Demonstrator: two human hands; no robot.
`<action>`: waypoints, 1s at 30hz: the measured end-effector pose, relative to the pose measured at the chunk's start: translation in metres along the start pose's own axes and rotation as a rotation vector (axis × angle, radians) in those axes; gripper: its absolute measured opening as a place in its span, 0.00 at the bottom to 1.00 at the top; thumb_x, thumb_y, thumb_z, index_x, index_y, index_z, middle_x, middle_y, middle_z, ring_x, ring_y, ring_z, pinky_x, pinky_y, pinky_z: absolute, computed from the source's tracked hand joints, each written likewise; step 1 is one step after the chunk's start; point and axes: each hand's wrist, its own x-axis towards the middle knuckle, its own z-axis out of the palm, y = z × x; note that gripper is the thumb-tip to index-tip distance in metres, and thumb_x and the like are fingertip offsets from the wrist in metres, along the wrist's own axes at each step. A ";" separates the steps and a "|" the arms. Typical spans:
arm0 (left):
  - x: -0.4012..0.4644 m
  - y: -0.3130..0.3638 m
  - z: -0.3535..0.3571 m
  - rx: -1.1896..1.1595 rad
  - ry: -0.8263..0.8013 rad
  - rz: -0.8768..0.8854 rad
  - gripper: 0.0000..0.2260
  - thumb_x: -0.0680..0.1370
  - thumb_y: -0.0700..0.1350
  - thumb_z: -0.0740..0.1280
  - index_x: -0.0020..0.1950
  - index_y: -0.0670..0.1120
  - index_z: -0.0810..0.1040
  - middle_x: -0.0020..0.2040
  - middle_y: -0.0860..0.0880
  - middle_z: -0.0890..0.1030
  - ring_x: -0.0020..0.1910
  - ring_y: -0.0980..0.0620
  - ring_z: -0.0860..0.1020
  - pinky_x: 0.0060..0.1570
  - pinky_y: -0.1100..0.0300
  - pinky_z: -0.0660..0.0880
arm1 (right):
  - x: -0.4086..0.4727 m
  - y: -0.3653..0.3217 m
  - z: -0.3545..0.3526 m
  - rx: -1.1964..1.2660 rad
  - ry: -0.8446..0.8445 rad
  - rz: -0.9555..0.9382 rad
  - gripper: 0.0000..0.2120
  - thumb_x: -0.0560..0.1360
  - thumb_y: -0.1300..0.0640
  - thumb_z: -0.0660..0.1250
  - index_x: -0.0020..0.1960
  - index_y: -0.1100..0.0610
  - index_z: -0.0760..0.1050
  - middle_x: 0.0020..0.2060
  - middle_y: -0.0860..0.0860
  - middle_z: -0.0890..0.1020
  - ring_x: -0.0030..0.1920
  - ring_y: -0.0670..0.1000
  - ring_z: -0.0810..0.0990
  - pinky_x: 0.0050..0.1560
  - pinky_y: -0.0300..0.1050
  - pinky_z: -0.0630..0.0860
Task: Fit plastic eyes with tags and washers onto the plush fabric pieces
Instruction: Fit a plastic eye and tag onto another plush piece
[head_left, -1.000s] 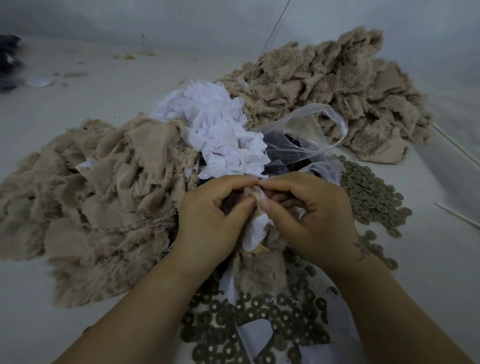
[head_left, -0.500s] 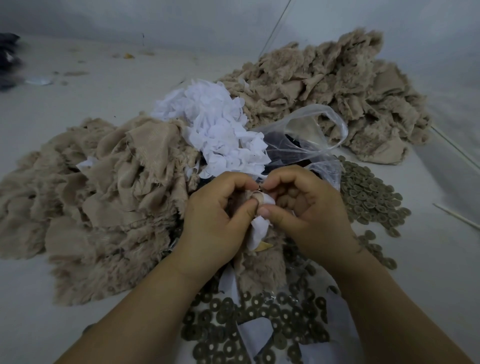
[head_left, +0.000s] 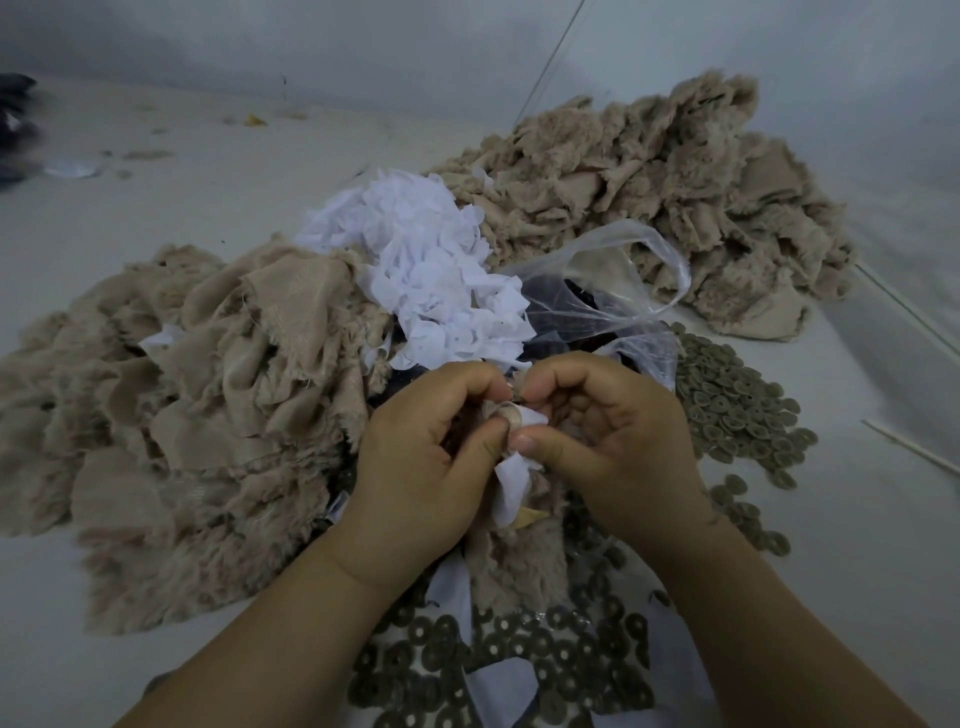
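Both hands (head_left: 511, 441) pinch washer (head_left: 510, 415) between them.

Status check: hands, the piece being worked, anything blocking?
Left hand and right hand pinch white tag, washer and plush piece. Nothing blocking.

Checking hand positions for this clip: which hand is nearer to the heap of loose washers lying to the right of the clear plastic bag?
Right. The right hand sits just beside the washer heap, its knuckles close to the heap's left edge. The left hand is farther, beyond the right hand.
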 end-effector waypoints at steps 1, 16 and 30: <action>0.000 0.000 0.000 0.009 0.001 0.004 0.06 0.75 0.43 0.64 0.50 0.47 0.78 0.44 0.54 0.79 0.43 0.56 0.77 0.42 0.60 0.75 | 0.000 0.000 0.000 -0.011 0.004 -0.007 0.10 0.70 0.53 0.75 0.49 0.49 0.78 0.43 0.53 0.82 0.43 0.55 0.82 0.43 0.54 0.81; 0.001 -0.005 0.008 -0.033 0.051 -0.039 0.03 0.78 0.38 0.66 0.49 0.45 0.79 0.44 0.54 0.79 0.45 0.56 0.78 0.45 0.60 0.77 | 0.001 -0.006 -0.002 -0.184 0.188 -0.047 0.05 0.75 0.51 0.70 0.42 0.51 0.78 0.36 0.44 0.82 0.36 0.44 0.80 0.36 0.34 0.76; 0.009 0.008 0.017 -0.009 0.110 -0.077 0.06 0.79 0.40 0.65 0.52 0.45 0.82 0.46 0.56 0.81 0.47 0.61 0.79 0.48 0.65 0.76 | -0.008 -0.004 -0.014 0.094 -0.179 0.425 0.10 0.73 0.58 0.75 0.52 0.48 0.83 0.49 0.45 0.86 0.52 0.46 0.84 0.52 0.38 0.80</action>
